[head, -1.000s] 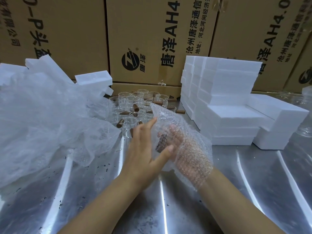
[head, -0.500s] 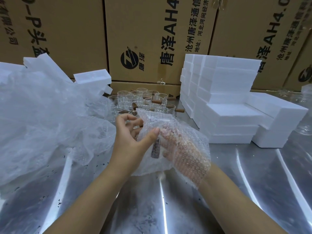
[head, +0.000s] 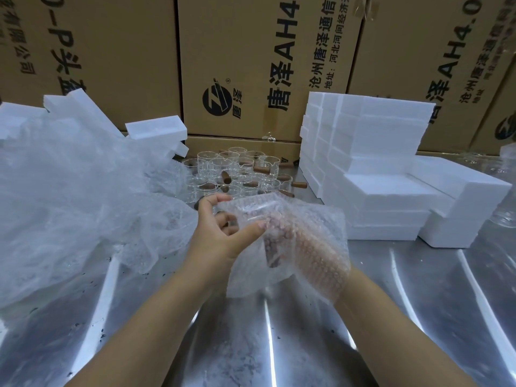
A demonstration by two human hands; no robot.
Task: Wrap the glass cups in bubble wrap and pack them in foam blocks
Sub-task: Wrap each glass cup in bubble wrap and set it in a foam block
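Observation:
A sheet of bubble wrap (head: 321,219) is bundled over a glass cup with a brown wooden handle (head: 272,254), held above the steel table. My left hand (head: 220,233) pinches the wrap's left edge, thumb pressed against the bundle and fingers curled. My right hand (head: 307,247) lies under the wrap, seen only through the bubbles, and cradles the cup. Several bare glass cups (head: 237,171) with wooden handles stand behind the hands. White foam blocks (head: 377,163) are stacked to the right.
A heap of thin clear plastic film (head: 69,205) covers the left of the steel table (head: 279,344), with more foam blocks (head: 156,131) behind it. Brown printed cartons (head: 251,65) wall the back. A glass item (head: 505,216) sits at the right edge.
My left hand went from flat against the bundle to curled, pinching the wrap's left edge. The wrap has folded further over the cup, and the bundle rose slightly.

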